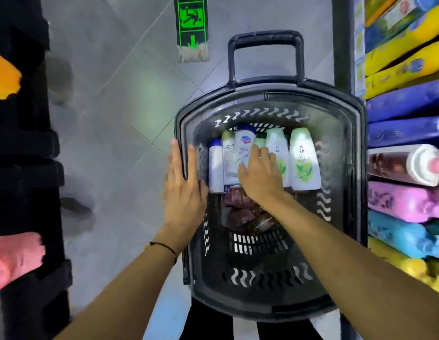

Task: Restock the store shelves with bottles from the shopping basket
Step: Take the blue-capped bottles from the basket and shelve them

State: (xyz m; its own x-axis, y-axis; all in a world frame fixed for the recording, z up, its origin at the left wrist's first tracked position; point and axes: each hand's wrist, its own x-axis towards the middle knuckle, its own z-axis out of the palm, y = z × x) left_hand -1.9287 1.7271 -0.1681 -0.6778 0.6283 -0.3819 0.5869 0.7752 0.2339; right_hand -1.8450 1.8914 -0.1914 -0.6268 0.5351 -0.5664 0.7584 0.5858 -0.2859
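Grey floor tiles (pixel 110 106) ran down the aisle, with a green arrow sticker (pixel 191 20) up ahead and packed shelves (pixel 405 106) close on the right. The black basket (pixel 262 290) sat right below the camera, its handle (pixel 265 40) pointing away.

Look at the left hand (pixel 184 185): it lay flat on the basket's left rim, fingers (pixel 175 155) straight and a little apart, gripping nothing. My read is that it was there to steady the basket while the other hand dug in.

The right hand (pixel 260 177) was down inside, over the row of bottles lying side by side at the far end. Its fingers (pixel 256 153) were stretched forward and slightly spread, resting on top rather than wrapped round anything. I'd call that a reach, not yet a hold.

The white bottle with the blue logo (pixel 244 141) lay just left of the fingertips, with the thumb against its side. A small green-capped bottle (pixel 259 142) poked out from under the fingertips. A taller green-labelled one (pixel 277 146) was partly covered by the hand. The biggest green-labelled bottle (pixel 303 158) lay just beside the hand on the right, untouched, and a blue-capped one (pixel 215 165) sat at the far left of the row.

Nearer the wrist lay some dark packets (pixel 240 209) (too murky to make out what they were). Which bottle was the target? I couldn't tell for sure, though the blue-logo one looked likeliest, since the thumb was already against it.
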